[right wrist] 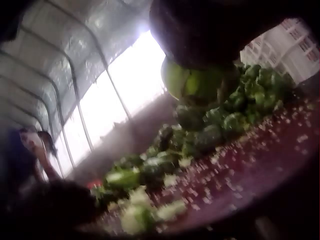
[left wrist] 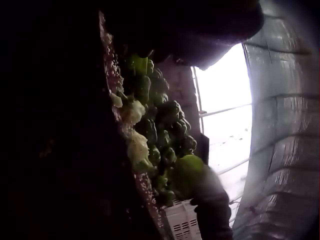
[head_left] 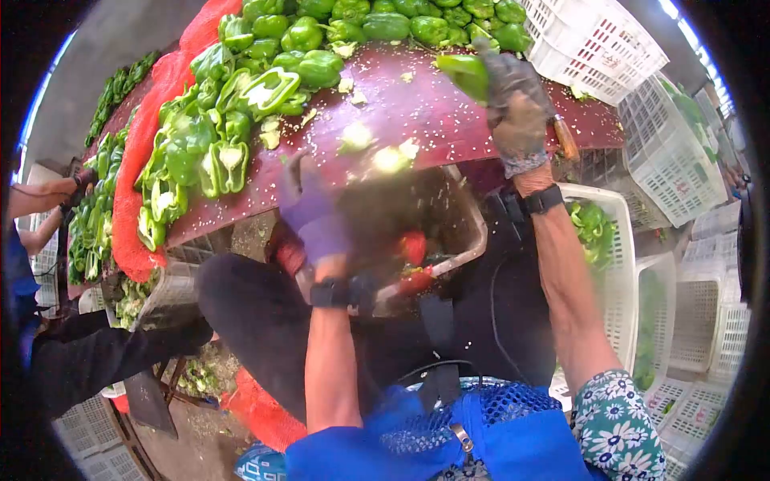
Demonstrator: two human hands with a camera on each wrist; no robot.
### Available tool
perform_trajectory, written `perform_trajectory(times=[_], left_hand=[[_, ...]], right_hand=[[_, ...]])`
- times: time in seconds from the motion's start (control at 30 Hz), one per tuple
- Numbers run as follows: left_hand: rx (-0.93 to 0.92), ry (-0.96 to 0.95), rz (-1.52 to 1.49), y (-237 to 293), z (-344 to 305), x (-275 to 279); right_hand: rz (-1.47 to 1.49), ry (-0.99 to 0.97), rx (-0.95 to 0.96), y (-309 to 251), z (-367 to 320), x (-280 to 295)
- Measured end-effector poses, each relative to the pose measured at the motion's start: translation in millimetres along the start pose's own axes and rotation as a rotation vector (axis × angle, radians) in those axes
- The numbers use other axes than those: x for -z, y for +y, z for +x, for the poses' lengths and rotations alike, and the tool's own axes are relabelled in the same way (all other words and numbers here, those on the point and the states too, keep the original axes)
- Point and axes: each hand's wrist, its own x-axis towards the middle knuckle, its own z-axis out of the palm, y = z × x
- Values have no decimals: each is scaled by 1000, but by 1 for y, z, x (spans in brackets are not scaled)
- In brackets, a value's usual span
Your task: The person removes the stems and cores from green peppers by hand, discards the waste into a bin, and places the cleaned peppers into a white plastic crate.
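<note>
My right hand (head_left: 520,108), in a dark, dirty glove, grips a green bell pepper (head_left: 465,76) above the far right of the red table (head_left: 433,112). The same pepper (right wrist: 192,82) shows under the dark fingers in the right wrist view. Over the table's near edge is my left hand (head_left: 311,212), in a purple glove and blurred, fingers pointing up with nothing seen in them. Pale pepper cores (head_left: 393,159) and scattered seeds lie between the hands. Cut pepper halves (head_left: 269,90) are heaped on the left, and whole peppers (head_left: 387,26) at the back.
A tub (head_left: 473,220) with red pieces in it stands below the table edge, between my knees. White crates (head_left: 593,48) are at the right, one with green peppers (head_left: 592,232). Red netting (head_left: 132,192) runs along the left. Another person's hands (head_left: 76,188) work at far left.
</note>
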Motion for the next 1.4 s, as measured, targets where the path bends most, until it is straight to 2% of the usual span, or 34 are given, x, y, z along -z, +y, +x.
perform_trajectory(times=[0.03,0.1,0.13,0.17,0.23,0.27,0.3,0.33,0.37,0.4,0.43,0.47,0.53,0.57,0.6,0.63,0.67,0.7,0.77,0.8,0.83,0.9,0.93,0.97,1.0,1.03,1.07,1.13,1.17,1.23,1.27,1.3,1.37,1.4], left_hand=[[-216,-54,221,-7,6,-3],[-158,-182,266,-12,21,-19],[-482,-203,465,-17,30,-33],[-802,-212,666,-24,39,-47],[-529,-298,326,-40,60,-80],[-410,-459,481,-15,67,-87],[-417,-447,486,-16,71,-98],[-427,-556,534,-20,74,-108],[-431,-668,580,-23,75,-116],[-538,-801,638,-16,69,-114],[-643,-936,694,-7,57,-106],[-639,-934,699,-2,43,-95],[-548,-1004,517,4,24,-75],[-542,-995,521,4,32,-68],[-479,-885,371,3,42,-55],[-420,-772,225,4,54,-40],[-704,-597,509,11,70,-20],[-976,-396,791,17,84,-1],[-38,-386,469,-4,113,12],[-78,-326,218,-57,133,27],[-80,-313,227,-53,132,34],[-80,-408,-14,-31,113,46],[330,-345,-369,-3,98,41],[326,-328,-361,-4,91,42],[168,-371,-92,-6,86,43],[14,-409,173,-7,82,43],[15,-397,167,-7,78,39],[348,-326,-253,-3,81,31],[327,-327,-267,-6,86,31],[350,-446,-703,-34,93,32],[391,-821,-1345,-67,108,32],[379,-840,-1350,-53,110,30],[696,-603,-1271,-9,99,30],[667,-612,-1222,5,91,32]], right_hand=[[7,2,-3,22,-9,-25],[-126,-207,122,66,-18,-79],[-64,-307,-15,40,-12,-33],[201,-164,-24,49,-16,-21],[116,-241,-105,49,-22,34],[183,-216,-156,63,-34,55],[335,-197,-234,86,-51,74],[704,-185,-449,103,-72,94],[456,-192,-341,101,-86,128],[309,-179,-340,147,-117,138],[83,-342,-460,161,-138,156],[-244,-477,-520,146,-146,166],[-217,-424,-414,153,-158,161],[-194,-371,-309,156,-159,155],[286,-237,-581,151,-147,141],[255,-273,-510,124,-118,137],[224,-305,-434,83,-83,130],[338,-211,-178,36,-53,111],[438,-322,14,-16,-4,70],[473,-256,168,-62,19,48],[513,-213,334,-87,41,5],[452,-309,406,-156,80,-58],[401,-310,433,-186,96,-93],[222,-321,418,-215,105,-116],[94,-365,419,-233,115,-144],[95,-369,432,-240,114,-163],[65,-468,383,-245,113,-179],[23,-541,339,-248,115,-183],[182,-486,337,-238,108,-176],[361,-462,371,-222,84,-145],[375,-483,408,-214,73,-122],[448,-466,518,-203,58,-109],[492,-437,661,-178,25,-86],[464,-427,688,-167,11,-77]])
